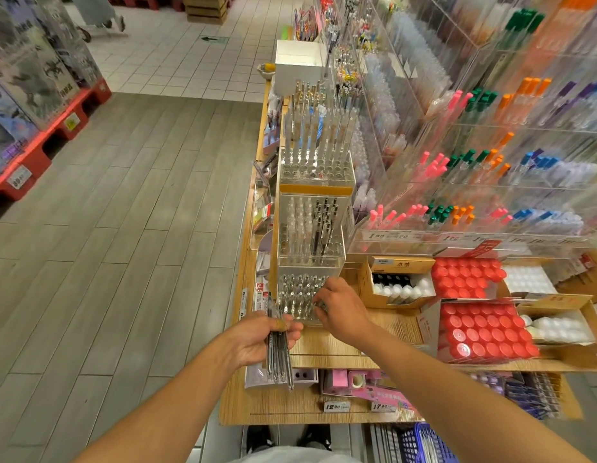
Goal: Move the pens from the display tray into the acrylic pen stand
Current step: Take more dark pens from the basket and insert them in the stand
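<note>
Shoes: two dark shoes [288, 437] stand on the floor at the bottom edge, just in front of the wooden worktop [327, 349].
Basket: a blue basket [424, 444] sits low at the near right, beside the worktop's front.
Lower shelf: pink boxed goods [357, 384] with price tags lie along the near front edge of the display.
Left hand: the left hand [257, 339] is curled round a bundle of clear pens [278, 349], held upright-to-tilted off the worktop's near left edge, tips pointing down toward the person.
Right hand: the right hand [340, 309] reaches over the near part of the worktop, fingers bent and pinching something small at the right front corner of the acrylic pen stand [299, 297]; what it pinches is too blurred to name for certain.
Hands together: the two are near each other but apart.
Acrylic pen stand: clear, with rows of holes, many already filled with clear pens; it stands at the near left of the worktop, first in a line of stands.
Red-capped items: two packs of red caps [484, 332] lie to the right, beside cardboard boxes [395, 284].
Middle stand: the next stand [312, 233] holds clear and black pens.
Far stands: taller pens [319, 132] fill those behind.
Right wall: acrylic shelves [474, 182] carry pink, green, orange and blue pens.
Floor: grey planks [123, 212], then white tiles farther off.
</note>
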Motion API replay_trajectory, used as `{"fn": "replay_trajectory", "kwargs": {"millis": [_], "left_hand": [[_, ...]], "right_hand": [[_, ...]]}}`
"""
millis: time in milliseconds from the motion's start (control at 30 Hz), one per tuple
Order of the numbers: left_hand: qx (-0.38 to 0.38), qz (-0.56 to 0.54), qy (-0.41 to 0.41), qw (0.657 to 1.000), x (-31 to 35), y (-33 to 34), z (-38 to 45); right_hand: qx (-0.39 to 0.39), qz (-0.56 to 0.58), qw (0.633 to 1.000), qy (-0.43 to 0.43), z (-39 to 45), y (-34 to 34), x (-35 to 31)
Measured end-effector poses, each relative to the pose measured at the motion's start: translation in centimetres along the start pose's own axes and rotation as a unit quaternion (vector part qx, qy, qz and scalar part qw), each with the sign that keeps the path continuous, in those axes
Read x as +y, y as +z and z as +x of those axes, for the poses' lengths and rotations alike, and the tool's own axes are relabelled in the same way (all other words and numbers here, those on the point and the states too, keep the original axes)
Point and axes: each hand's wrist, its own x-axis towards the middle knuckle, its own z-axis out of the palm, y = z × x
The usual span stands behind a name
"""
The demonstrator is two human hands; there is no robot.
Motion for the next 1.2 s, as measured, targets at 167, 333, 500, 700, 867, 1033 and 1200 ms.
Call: {"fn": "replay_trajectory", "kwargs": {"millis": [167, 333, 500, 700, 867, 1033, 1200], "left_hand": [[-0.013, -0.006, 0.007, 1.0, 0.0, 0.4, 0.1], [-0.013, 0.002, 0.017, 1.0, -0.1, 0.6, 0.2], [-0.034, 0.005, 0.029, 0.999, 0.0, 0.6, 0.2], [-0.043, 0.03, 0.043, 0.998, -0.9, 0.9, -0.1], [0.006, -0.055, 0.054, 0.997, -1.6, 0.6, 0.6], [0.039, -0.068, 0.056, 0.995, -0.7, 0.3, 0.6], [0.071, -0.05, 0.067, 0.994, -0.3, -0.3, 0.4]], "right_hand": [[0.014, 0.021, 0.999, 0.025, 0.0, -0.1, -0.7], [-0.051, 0.264, 0.954, 0.135, 0.2, -0.7, -2.4], [-0.106, 0.475, 0.838, 0.246, 0.5, -1.5, -3.2], [-0.148, 0.455, 0.834, 0.274, 0.5, -2.0, -3.0], [-0.144, 0.45, 0.843, 0.257, 0.5, -3.0, -2.8], [-0.067, 0.404, 0.891, 0.197, 0.5, -4.5, -2.7], [-0.014, 0.296, 0.948, 0.118, 0.4, -5.7, -1.9]]}}
